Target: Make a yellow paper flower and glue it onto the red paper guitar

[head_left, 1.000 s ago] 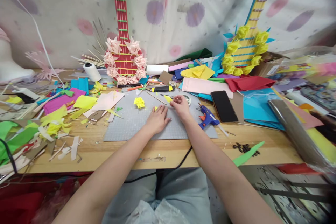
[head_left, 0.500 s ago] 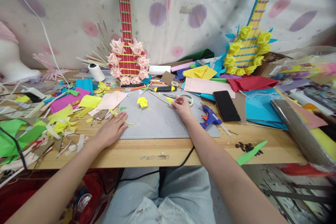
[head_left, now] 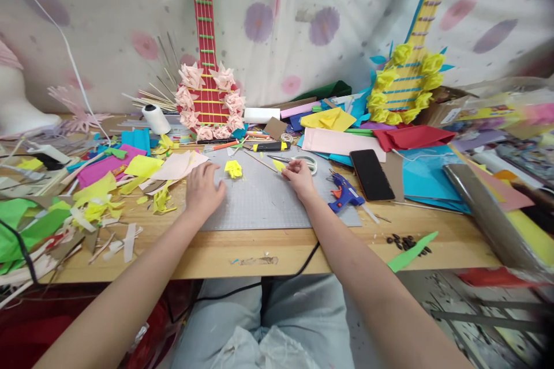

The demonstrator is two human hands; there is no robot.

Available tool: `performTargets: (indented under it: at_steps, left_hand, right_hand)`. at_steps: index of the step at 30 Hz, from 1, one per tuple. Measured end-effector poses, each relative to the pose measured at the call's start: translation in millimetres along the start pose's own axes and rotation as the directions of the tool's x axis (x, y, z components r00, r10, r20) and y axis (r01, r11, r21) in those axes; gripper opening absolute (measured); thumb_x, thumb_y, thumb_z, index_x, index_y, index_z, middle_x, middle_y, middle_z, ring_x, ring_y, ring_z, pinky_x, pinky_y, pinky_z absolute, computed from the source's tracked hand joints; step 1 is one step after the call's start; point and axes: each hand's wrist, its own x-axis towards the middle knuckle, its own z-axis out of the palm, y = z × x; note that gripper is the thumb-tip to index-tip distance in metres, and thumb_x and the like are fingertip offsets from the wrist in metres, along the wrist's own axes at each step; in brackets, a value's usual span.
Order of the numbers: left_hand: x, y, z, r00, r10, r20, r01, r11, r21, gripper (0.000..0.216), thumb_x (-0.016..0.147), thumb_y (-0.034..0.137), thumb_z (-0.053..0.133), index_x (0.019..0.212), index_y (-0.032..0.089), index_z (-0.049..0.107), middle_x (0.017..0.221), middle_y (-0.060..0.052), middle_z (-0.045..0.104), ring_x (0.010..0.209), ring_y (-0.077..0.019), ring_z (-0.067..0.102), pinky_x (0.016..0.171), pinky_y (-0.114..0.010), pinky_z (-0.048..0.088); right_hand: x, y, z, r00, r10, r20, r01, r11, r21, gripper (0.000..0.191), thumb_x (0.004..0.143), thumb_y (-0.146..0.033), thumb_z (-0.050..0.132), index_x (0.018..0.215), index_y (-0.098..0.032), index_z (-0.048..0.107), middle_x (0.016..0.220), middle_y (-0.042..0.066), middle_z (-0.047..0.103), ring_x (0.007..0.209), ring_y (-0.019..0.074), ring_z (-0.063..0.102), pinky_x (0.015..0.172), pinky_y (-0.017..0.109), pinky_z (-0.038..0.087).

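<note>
My left hand (head_left: 202,189) is over the left edge of the grey cutting mat (head_left: 259,202). Its fingers are curved and apart, with nothing visible in them. Just right of its fingertips sits a small crumpled yellow paper flower (head_left: 234,169). On the right half of the mat, my right hand (head_left: 299,177) pinches a small pointed piece of yellow paper (head_left: 279,165). Behind that hand lie scissors (head_left: 312,164), partly hidden by the fingers. A thin stick (head_left: 260,160) points toward the paper. Beside my right wrist rests a blue glue gun (head_left: 345,191).
Yellow scraps (head_left: 161,202) and other paper cuttings litter the left side. A phone (head_left: 371,174) lies right of the glue gun. At the back stand a red paper guitar (head_left: 208,98) and a yellow one (head_left: 402,89). Dark seeds (head_left: 404,242) lie near the front edge.
My left hand has lifted from its flat position and moved right and farther back. Yellow and green scraps have left the mat's left side; yellow strips now lie left of the hand.
</note>
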Motion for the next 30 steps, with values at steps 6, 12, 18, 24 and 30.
performTargets:
  at_steps: [6, 12, 18, 24, 30]
  left_hand:
    - [18.7, 7.8, 28.4, 0.994, 0.04, 0.098, -0.027, 0.991, -0.131, 0.055, 0.067, 0.032, 0.06, 0.117, 0.015, 0.043, 0.122, -0.015, 0.041, 0.118, -0.0282, 0.037, 0.098, -0.042, 0.031]
    - [26.9, 12.9, 44.1, 0.971, 0.092, 0.222, -0.049, 0.981, -0.189, 0.059, 0.068, 0.025, 0.058, 0.123, 0.017, 0.038, 0.131, -0.014, 0.036, 0.122, -0.0279, 0.035, 0.099, -0.04, 0.033]
    - [32.2, 19.3, 50.6, 0.969, -0.221, 0.115, 0.234, 0.965, -0.121, 0.051, 0.068, 0.038, 0.06, 0.114, 0.019, 0.046, 0.111, -0.013, 0.052, 0.106, -0.0286, 0.049, 0.086, -0.041, 0.041]
    - [28.4, 37.1, 57.0, 0.947, -0.32, 0.006, 0.319, 0.945, -0.077, 0.078, 0.06, 0.056, 0.062, 0.12, 0.011, 0.041, 0.115, -0.019, 0.05, 0.108, -0.0327, 0.046, 0.087, -0.043, 0.038]
    - [17.3, 41.9, 47.3, 0.95, -0.283, -0.131, 0.264, 0.954, -0.143, 0.049, 0.076, 0.046, 0.049, 0.114, 0.015, 0.048, 0.118, -0.017, 0.049, 0.111, -0.0297, 0.044, 0.09, -0.043, 0.032]
  right_hand:
    - [0.4, -1.0, 1.1, 1.0, 0.009, 0.018, -0.008, 0.999, -0.031, 0.035, 0.052, -0.026, 0.063, 0.078, -0.021, 0.039, 0.068, -0.004, 0.053, 0.059, 0.011, 0.053, 0.062, 0.03, 0.046]
    - [2.0, 0.6, 2.4, 1.0, 0.012, 0.0, -0.012, 0.998, -0.062, 0.034, 0.052, -0.025, 0.062, 0.077, -0.021, 0.04, 0.066, -0.005, 0.053, 0.057, 0.011, 0.054, 0.059, 0.028, 0.045]
    - [2.9, 1.1, 1.6, 0.999, -0.001, 0.045, 0.005, 0.997, -0.078, 0.032, 0.052, -0.026, 0.061, 0.076, -0.021, 0.04, 0.065, -0.006, 0.052, 0.056, 0.01, 0.052, 0.056, 0.026, 0.043]
    - [-1.6, 0.2, 8.2, 0.997, -0.018, 0.07, 0.024, 0.996, -0.091, 0.031, 0.053, -0.027, 0.062, 0.075, -0.021, 0.042, 0.068, -0.004, 0.053, 0.06, 0.0106, 0.053, 0.054, 0.025, 0.043]
    - [-10.3, -3.9, 21.0, 0.984, -0.021, 0.177, 0.034, 0.997, -0.07, 0.03, 0.053, -0.028, 0.063, 0.074, -0.021, 0.042, 0.068, -0.004, 0.054, 0.058, 0.0098, 0.053, 0.053, 0.025, 0.042]
